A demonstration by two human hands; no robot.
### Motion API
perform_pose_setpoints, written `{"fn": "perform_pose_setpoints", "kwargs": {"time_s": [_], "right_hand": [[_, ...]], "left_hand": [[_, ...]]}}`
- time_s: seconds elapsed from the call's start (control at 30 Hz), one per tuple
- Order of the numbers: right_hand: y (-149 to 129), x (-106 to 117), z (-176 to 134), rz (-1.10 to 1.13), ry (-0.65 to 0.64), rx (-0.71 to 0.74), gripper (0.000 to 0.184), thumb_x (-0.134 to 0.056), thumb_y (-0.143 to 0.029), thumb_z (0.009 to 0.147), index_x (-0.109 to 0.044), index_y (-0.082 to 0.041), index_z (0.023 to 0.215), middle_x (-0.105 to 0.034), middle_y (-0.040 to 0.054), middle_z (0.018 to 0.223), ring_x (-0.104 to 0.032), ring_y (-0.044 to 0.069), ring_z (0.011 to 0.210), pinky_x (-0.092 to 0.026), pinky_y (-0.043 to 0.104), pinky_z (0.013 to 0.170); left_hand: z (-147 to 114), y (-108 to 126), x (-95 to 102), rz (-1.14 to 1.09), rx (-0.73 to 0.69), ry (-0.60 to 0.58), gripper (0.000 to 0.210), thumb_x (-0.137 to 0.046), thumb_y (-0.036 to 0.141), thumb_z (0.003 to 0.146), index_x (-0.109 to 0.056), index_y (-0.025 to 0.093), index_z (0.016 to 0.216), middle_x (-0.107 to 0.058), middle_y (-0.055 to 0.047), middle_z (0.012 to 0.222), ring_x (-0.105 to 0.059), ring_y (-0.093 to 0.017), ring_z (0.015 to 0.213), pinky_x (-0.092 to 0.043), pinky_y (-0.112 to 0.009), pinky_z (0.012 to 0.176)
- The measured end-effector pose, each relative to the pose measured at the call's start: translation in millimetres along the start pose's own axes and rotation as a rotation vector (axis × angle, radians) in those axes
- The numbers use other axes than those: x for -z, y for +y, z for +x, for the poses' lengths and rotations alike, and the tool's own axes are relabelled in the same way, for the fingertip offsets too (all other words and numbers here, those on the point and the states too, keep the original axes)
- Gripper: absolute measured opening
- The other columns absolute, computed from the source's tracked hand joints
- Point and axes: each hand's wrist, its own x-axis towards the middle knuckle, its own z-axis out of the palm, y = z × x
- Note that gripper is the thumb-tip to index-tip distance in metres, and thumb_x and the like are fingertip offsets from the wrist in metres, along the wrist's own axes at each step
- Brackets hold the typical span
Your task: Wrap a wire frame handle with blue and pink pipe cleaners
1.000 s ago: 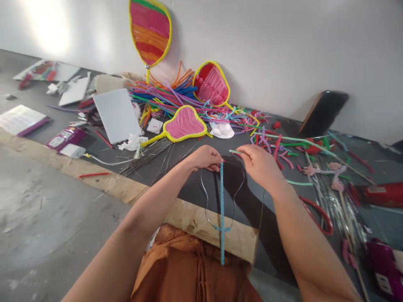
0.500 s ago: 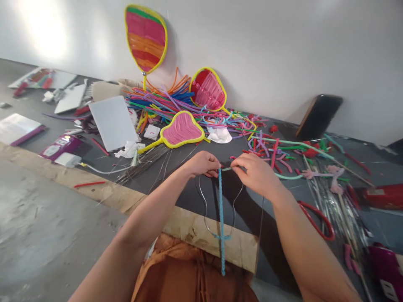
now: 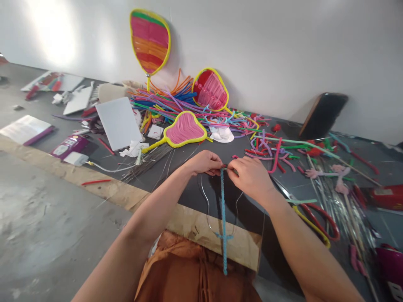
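Note:
My left hand [image 3: 206,162] is closed in a pinch at the top of a wire frame [image 3: 207,205], where a stem wrapped in blue pipe cleaner [image 3: 223,209] hangs down. A short blue crosspiece joins the curved wire to the stem near its lower end. Close by on the right, my right hand [image 3: 250,176] pinches a light green pipe cleaner [image 3: 304,201] at the top of the frame. Its tail shows past my right forearm; the part between is hidden. Fingers cover most of the joint.
Behind lie a yellow-edged pink fan [image 3: 185,129], two more fans, and heaped pipe cleaners [image 3: 170,100]. A phone [image 3: 324,115] leans on the wall. Scissors [image 3: 327,222] and loose wires [image 3: 343,222] lie right. A white card [image 3: 119,123] and purple box [image 3: 69,144] are left.
My right hand has drawn nearer to the stem's top and turned. The light green tail has swung down behind my right forearm, and more of the scissors shows. The view has shifted slightly.

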Motion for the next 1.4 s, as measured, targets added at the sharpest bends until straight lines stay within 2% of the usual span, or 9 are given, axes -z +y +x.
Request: {"fn": "perform_pose_setpoints", "kwargs": {"time_s": [0.17,0.3,0.47,0.53,0.63,0.73,0.9,1.1,1.4], "right_hand": [[16,13,-2,0.105,0.003,-0.013,0.016,-0.05,-0.021,0.085,-0.061,-0.02,0.074,-0.067,0.0028,0.075,-0.059,0.019,0.076,-0.035,0.031,0.07],[47,25,-4,0.199,0.176,-0.115,0.014,-0.05,-0.024,0.084,-0.063,-0.021,0.079,-0.067,0.0041,0.081,-0.06,0.021,0.08,-0.042,0.033,0.073],[74,26,-12,0.392,0.396,-0.319,0.029,-0.054,-0.026,0.081,-0.06,-0.021,0.108,-0.061,0.0105,0.111,-0.057,0.026,0.102,-0.046,0.041,0.085],[73,20,-20,0.68,0.306,-0.405,0.027,-0.05,-0.028,0.084,-0.059,-0.02,0.108,-0.065,0.0096,0.104,-0.062,0.021,0.091,-0.05,0.037,0.078],[57,6,-36,1.089,0.028,-0.443,0.026,-0.048,-0.031,0.086,-0.059,-0.017,0.105,-0.068,0.0092,0.1,-0.064,0.017,0.079,-0.052,0.03,0.066],[37,-7,-51,1.241,-0.171,-0.471,0.027,-0.05,-0.032,0.086,-0.06,-0.018,0.106,-0.069,0.0093,0.103,-0.065,0.016,0.079,-0.051,0.026,0.061],[20,-18,-58,1.107,-0.074,-0.462,0.033,-0.056,-0.037,0.082,-0.063,-0.017,0.107,-0.072,0.0068,0.089,-0.067,0.019,0.077,-0.05,0.03,0.068],[14,-19,-54,0.828,0.003,-0.411,0.021,-0.052,-0.034,0.083,-0.068,-0.021,0.087,-0.072,0.0022,0.076,-0.065,0.016,0.065,-0.046,0.025,0.059],[12,-17,-56,0.747,-0.014,-0.384,0.021,-0.047,-0.029,0.084,-0.065,-0.022,0.074,-0.071,-0.0004,0.072,-0.064,0.014,0.062,-0.042,0.023,0.057]], "left_hand": [[0,0,0.3,0.02,0.008,0.004,0.01,-0.066,0.02,0.072,-0.064,0.012,0.066,-0.064,-0.002,0.054,-0.061,-0.008,0.051,-0.048,-0.017,0.052],[-1,1,0.9,0.031,0.005,0.009,0.011,-0.068,0.022,0.071,-0.066,0.011,0.068,-0.065,-0.003,0.057,-0.061,-0.008,0.052,-0.048,-0.016,0.052],[-1,0,7.5,-0.039,-0.007,0.016,0.02,-0.072,0.03,0.068,-0.065,0.011,0.068,-0.067,-0.004,0.061,-0.061,-0.009,0.052,-0.05,-0.02,0.054],[-1,0,12.5,-0.083,-0.015,0.016,0.024,-0.073,0.034,0.066,-0.065,0.011,0.071,-0.068,-0.005,0.063,-0.062,-0.01,0.054,-0.051,-0.021,0.055],[-1,0,19.4,-0.14,-0.034,0.073,0.026,-0.075,0.034,0.065,-0.063,0.012,0.073,-0.066,-0.004,0.061,-0.063,-0.011,0.054,-0.051,-0.021,0.054],[-1,2,22.5,-0.192,-0.064,0.15,0.022,-0.073,0.03,0.068,-0.061,0.012,0.072,-0.065,-0.003,0.06,-0.063,-0.011,0.052,-0.051,-0.021,0.054],[-1,4,18.3,-0.264,-0.092,0.223,0.016,-0.069,0.024,0.072,-0.058,0.013,0.075,-0.064,-0.001,0.057,-0.064,-0.011,0.054,-0.052,-0.021,0.056],[-2,7,8.8,-0.226,-0.088,0.235,0.017,-0.069,0.025,0.072,-0.057,0.013,0.074,-0.063,0.0,0.056,-0.064,-0.01,0.052,-0.052,-0.019,0.054],[-1,5,7.6,-0.181,-0.056,0.233,0.02,-0.071,0.027,0.069,-0.058,0.012,0.072,-0.063,-0.001,0.053,-0.062,-0.01,0.049,-0.05,-0.018,0.052]]}}
